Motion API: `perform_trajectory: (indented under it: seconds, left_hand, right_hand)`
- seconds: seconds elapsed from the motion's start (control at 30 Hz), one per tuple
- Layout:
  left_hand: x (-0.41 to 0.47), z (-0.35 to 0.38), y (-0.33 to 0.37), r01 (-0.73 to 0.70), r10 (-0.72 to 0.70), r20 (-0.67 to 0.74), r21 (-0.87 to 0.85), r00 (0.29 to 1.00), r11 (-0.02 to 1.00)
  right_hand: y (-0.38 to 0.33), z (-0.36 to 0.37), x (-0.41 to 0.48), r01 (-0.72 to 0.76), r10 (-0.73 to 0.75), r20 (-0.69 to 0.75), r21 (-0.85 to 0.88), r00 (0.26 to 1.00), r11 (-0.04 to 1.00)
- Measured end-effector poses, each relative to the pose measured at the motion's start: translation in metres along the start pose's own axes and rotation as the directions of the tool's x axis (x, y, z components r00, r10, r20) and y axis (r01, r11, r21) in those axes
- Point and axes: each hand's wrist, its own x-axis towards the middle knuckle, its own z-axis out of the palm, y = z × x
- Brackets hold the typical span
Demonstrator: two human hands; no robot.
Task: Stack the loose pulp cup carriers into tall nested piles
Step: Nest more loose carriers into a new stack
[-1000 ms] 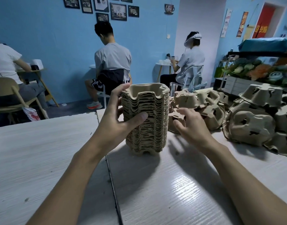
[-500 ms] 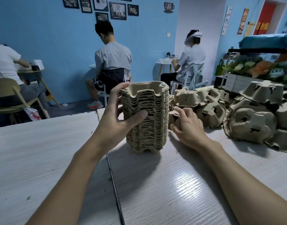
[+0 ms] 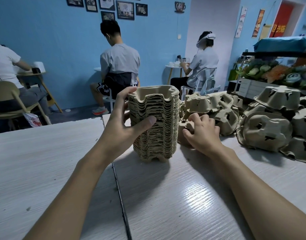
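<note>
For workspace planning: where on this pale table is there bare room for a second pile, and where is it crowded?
Bare: the pale wooden tabletop left of the left hand, and in front of the tall nested pile of brown pulp carriers it grips. Crowded: the heap of loose carriers around the right hand.

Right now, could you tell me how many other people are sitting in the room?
3: a person in white far left, a person in grey mid-room, a person with a headset further right; more may be hidden.

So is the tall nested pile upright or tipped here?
Upright. The nested pile stands base down on the table, sides near vertical; the left hand grips its side.
</note>
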Motion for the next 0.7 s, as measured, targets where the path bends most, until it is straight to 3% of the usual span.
perform_trajectory:
  seconds: [0.3, 0.6, 0.7]
  left_hand:
    - [0.000, 0.000, -0.001, -0.011, 0.011, 0.004, 0.000, 1.000, 1.000]
    - [0.000, 0.000, -0.001, -0.023, 0.023, 0.005, 0.009, 1.000, 1.000]
    - [0.000, -0.001, -0.002, -0.015, 0.015, 0.008, 0.005, 1.000, 1.000]
  right_hand:
    - [0.005, -0.033, -0.019, 0.073, -0.091, 0.325, 0.068, 0.941, 0.995]
    - [0.014, -0.051, -0.023, 0.085, -0.136, 0.499, 0.123, 0.856, 0.989]
    - [0.012, -0.050, -0.022, 0.083, -0.162, 0.428, 0.198, 0.889, 0.977]
